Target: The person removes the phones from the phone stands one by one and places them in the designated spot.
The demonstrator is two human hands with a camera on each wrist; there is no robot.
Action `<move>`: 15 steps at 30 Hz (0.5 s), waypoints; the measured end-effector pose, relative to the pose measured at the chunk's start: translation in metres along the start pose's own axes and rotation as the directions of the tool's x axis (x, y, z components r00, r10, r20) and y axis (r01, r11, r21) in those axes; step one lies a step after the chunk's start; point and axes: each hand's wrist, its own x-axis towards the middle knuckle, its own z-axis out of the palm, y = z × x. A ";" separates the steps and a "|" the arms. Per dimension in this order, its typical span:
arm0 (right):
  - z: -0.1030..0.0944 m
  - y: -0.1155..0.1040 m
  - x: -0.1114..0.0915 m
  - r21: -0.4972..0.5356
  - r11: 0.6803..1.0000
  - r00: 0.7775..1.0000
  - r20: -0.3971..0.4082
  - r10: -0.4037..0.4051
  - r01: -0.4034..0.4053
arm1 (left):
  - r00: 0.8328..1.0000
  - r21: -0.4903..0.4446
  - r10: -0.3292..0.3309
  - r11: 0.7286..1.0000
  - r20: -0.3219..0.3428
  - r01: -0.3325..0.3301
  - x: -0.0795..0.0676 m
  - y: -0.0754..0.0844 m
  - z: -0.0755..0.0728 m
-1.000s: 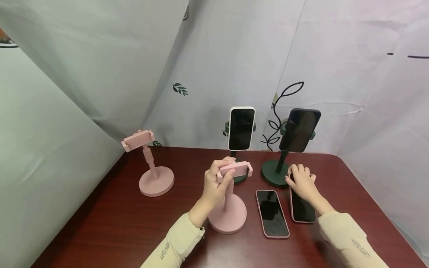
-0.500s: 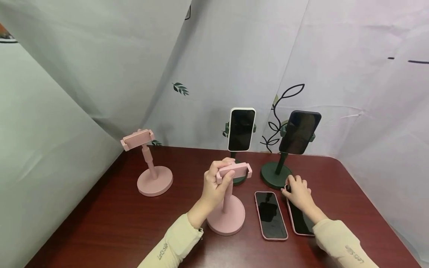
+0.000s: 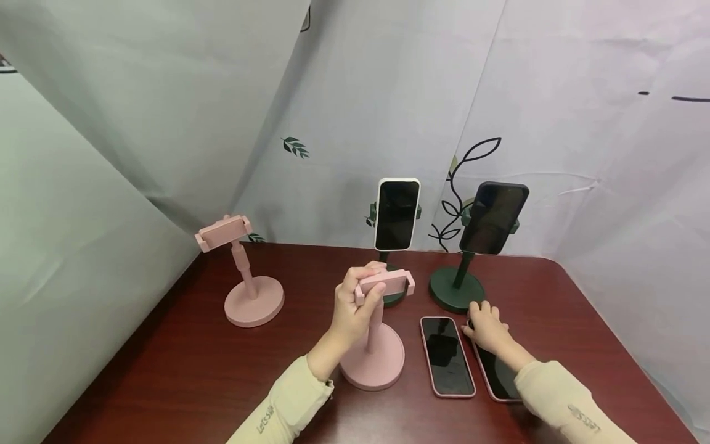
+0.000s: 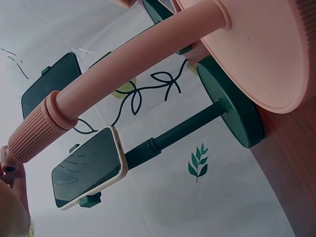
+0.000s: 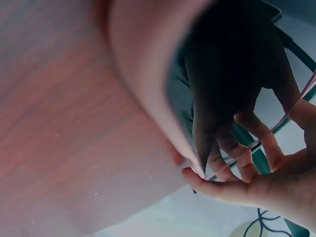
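My left hand [image 3: 352, 308] grips the clamp head of a pink phone stand [image 3: 373, 364], thumb across the front of the clamp. The stand's round base is on the dark red table, and no phone is in its clamp. In the left wrist view the pink pole [image 4: 138, 59] crosses the picture. My right hand [image 3: 489, 330] holds a pink-edged phone [image 3: 501, 377] by its far end, with the sleeve covering the near right corner. In the right wrist view the thumb and fingers of that hand [image 5: 276, 185] pinch the phone's edges, and its dark screen [image 5: 232, 54] mirrors the fingers.
Another pink-edged phone [image 3: 448, 357] lies face up between the hands. Behind stand two green stands, one bearing a white phone [image 3: 397, 214], the other a black phone [image 3: 493, 217]. A second pink stand [image 3: 253, 302] is at left. Pale fabric [image 3: 344, 92] hangs behind the table [image 3: 183, 370].
My right hand has drawn the pink-edged phone nearer and slightly left, away from the green stand's base. The left hand has kept its grip on the pink stand.
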 end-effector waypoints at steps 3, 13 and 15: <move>-0.001 -0.001 0.001 -0.004 1.000 0.999 0.044 0.026 -0.026 | 1.000 0.000 -0.004 1.000 -0.002 0.004 -0.001 0.001 0.000; -0.003 -0.004 0.003 -0.030 0.998 0.992 0.119 0.051 -0.048 | 1.000 0.006 0.003 1.000 0.005 -0.003 0.000 -0.001 0.000; -0.006 -0.003 0.004 -0.022 0.999 0.990 0.134 0.046 -0.043 | 1.000 0.011 0.003 1.000 0.007 -0.003 0.000 -0.001 -0.001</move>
